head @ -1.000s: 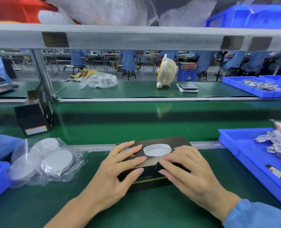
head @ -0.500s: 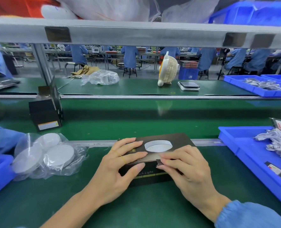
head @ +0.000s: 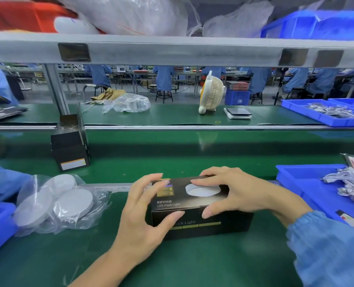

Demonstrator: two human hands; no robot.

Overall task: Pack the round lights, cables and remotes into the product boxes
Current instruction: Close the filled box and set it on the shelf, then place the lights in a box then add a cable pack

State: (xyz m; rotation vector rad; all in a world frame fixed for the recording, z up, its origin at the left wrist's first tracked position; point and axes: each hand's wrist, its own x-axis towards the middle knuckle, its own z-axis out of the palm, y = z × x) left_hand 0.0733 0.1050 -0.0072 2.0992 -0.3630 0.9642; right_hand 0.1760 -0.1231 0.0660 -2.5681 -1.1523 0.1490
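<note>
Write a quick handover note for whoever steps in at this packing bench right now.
Left hand: holds the left end of the black product box.
Right hand: grips the box from above, thumb on its front edge.
The box lies closed on the green bench in front of you.
Bagged round lights sit to the left; white cables are in the blue tray on the right.
Another black box stands on the belt, flap up.
Left: pass this box on, pack the next.

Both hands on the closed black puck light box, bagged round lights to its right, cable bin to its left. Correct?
Sides are swapped. The head view shows the left hand and right hand gripping the black puck light box, but the bagged round lights lie to its left and the blue cable bin to its right.
</note>
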